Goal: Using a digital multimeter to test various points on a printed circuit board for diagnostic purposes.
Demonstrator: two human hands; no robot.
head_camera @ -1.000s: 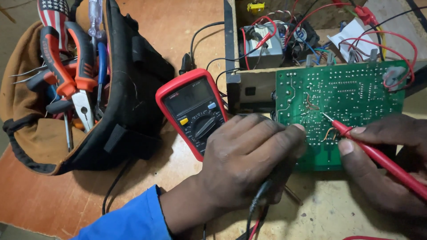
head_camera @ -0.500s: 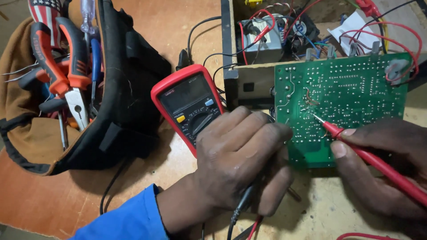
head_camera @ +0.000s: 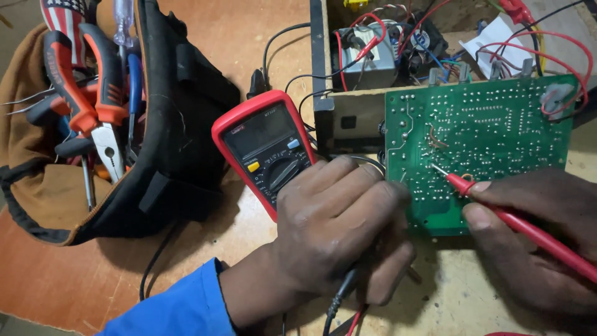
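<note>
I'm mid-probing: my right hand (head_camera: pixel 535 249) pinches one red probe (head_camera: pixel 528 227), tip on the solder side of one green board (head_camera: pixel 479 146) propped against the chassis. My left hand (head_camera: pixel 339 233) closes on a black lead (head_camera: pixel 339 295) at the board's edge. Next calls for steady tips and a glance at the one meter (head_camera: pixel 264 149) on the tabletop (head_camera: pixel 74 280).

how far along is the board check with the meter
Done: the multimeter lies face up beside the green circuit board, solder side up, leads plugged in. In hand: the right hand presses the red probe tip onto a solder joint; the left hand grips the black lead at the board's edge. Left: the display is unreadable, so no result shows, and most joints remain unprobed.
</note>
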